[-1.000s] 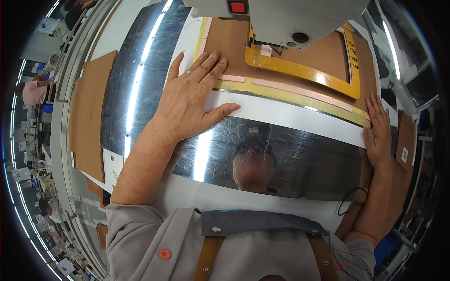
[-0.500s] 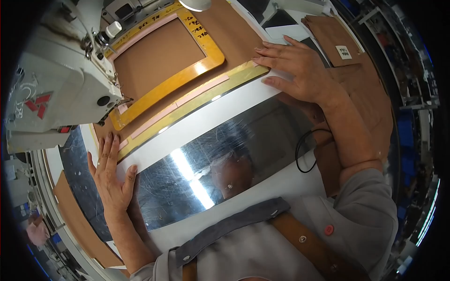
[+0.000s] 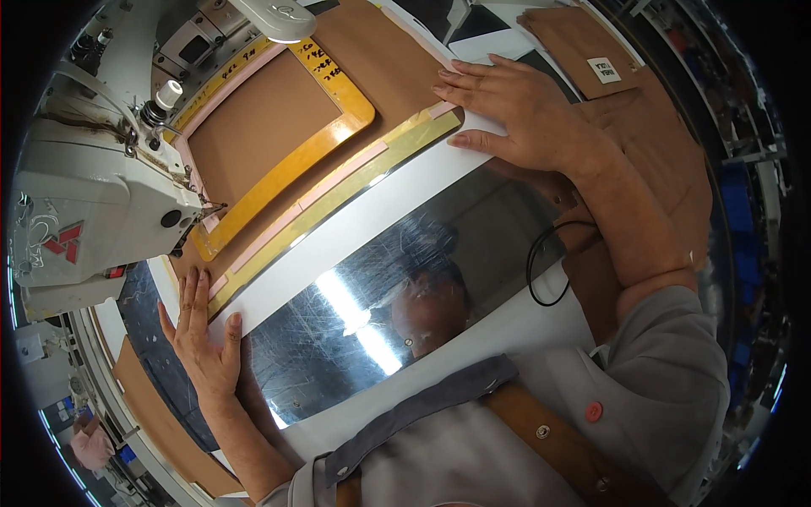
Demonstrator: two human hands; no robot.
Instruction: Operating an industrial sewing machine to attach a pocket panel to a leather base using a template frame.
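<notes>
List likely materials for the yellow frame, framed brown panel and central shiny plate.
Yellow frame: glossy, perhaps plastic or painted metal; bright highlight. Brown panel: matte, possibly leather or fabric; no glare. Shiny plate: likely polished metal; scratches, clear reflections.

Dark handwriting (image 3: pixel 319 64) ran along yellow frame (image 3: pixel 291 179); white printed label (image 3: pixel 604 71) sat on brown piece (image 3: pixel 562 44); red emblem (image 3: pixel 68 242) marked machine head (image 3: pixel 110 198).

brown sheet (image 3: pixel 380 72): matt | yellow frame (image 3: pixel 279 182): glossy | plate (image 3: pixel 376 291): scratched, shiny metal

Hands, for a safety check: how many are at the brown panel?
2: the left hand at the left end of the brown panel, the right hand at its right end.
</notes>
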